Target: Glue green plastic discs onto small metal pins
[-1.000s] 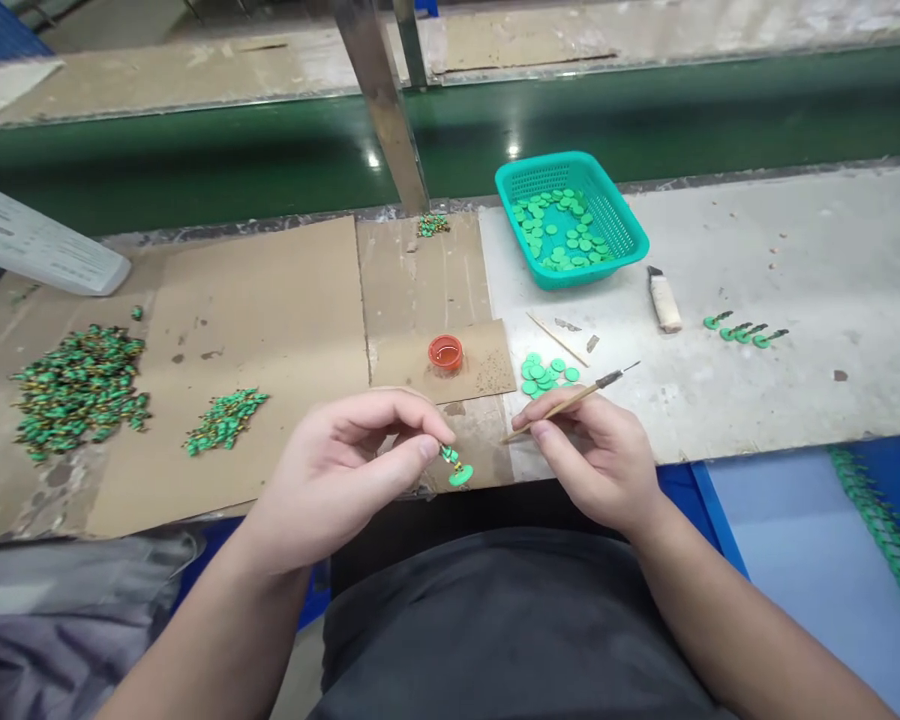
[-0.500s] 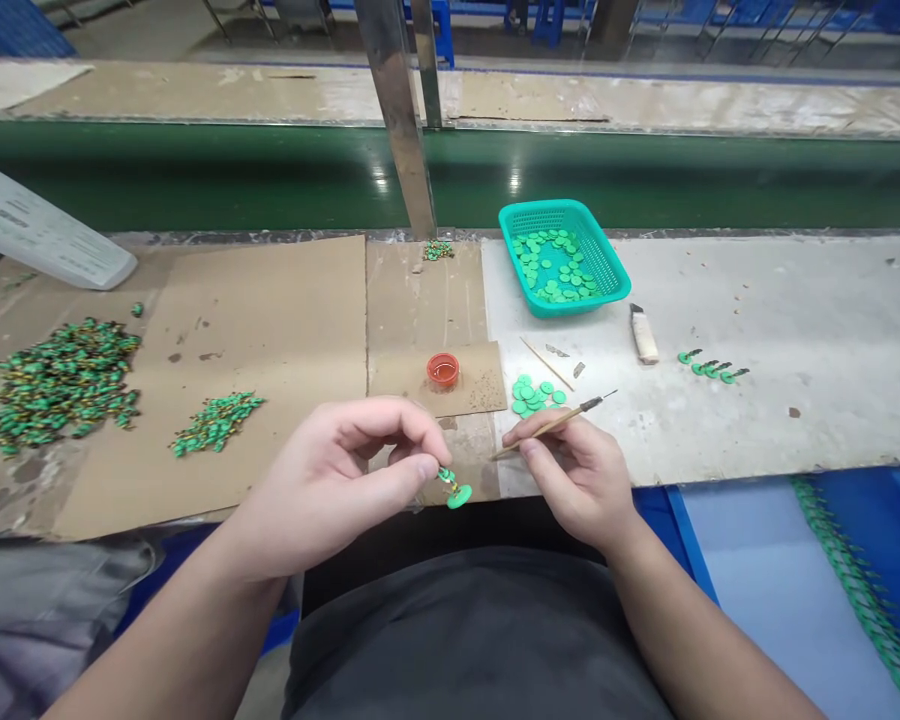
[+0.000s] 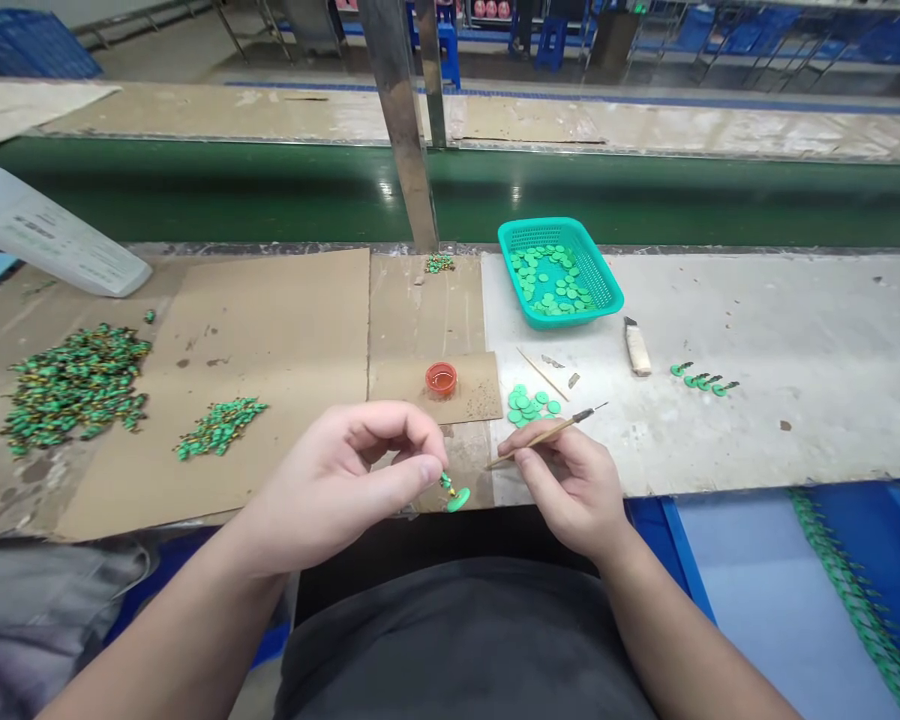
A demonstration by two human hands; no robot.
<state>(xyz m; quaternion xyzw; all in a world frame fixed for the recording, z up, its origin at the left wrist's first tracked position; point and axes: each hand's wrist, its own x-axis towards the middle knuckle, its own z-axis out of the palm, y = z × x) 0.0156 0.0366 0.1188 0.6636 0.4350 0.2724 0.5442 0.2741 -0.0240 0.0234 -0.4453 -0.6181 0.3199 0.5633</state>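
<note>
Two hands: one left hand (image 3: 360, 485), one right hand (image 3: 570, 485). One held figure (image 3: 457, 499), one brush (image 3: 559, 428). Four based figures (image 3: 705, 383) in a row on one near bench (image 3: 795, 330). Three heaps (image 3: 79, 390), one stray piece (image 3: 150, 316). One basket (image 3: 570, 321), one cup (image 3: 441, 394), one jug (image 3: 52, 235), one wrapped tool (image 3: 637, 348), one stick (image 3: 542, 374), two scraps (image 3: 574, 380). The discs (image 3: 535, 407), in one cluster and the basket, overlap too much to count, as do the heaped pieces.

Held figurine (image 3: 446, 482): green and yellow, and I see a bright green base (image 3: 458, 499)
Brush (image 3: 546, 434): tan handle, dark collar
Cup (image 3: 441, 390): orange-red
Basket (image 3: 613, 298): teal, with rows of small perforations I can make out
Loose discs (image 3: 523, 403): plain light green
Big heap (image 3: 79, 385): green flecked with yellow and dark brown
Cardboard (image 3: 285, 340): tan, brown blotches
Bench sheet (image 3: 720, 440): greyish white, scattered stains
</note>
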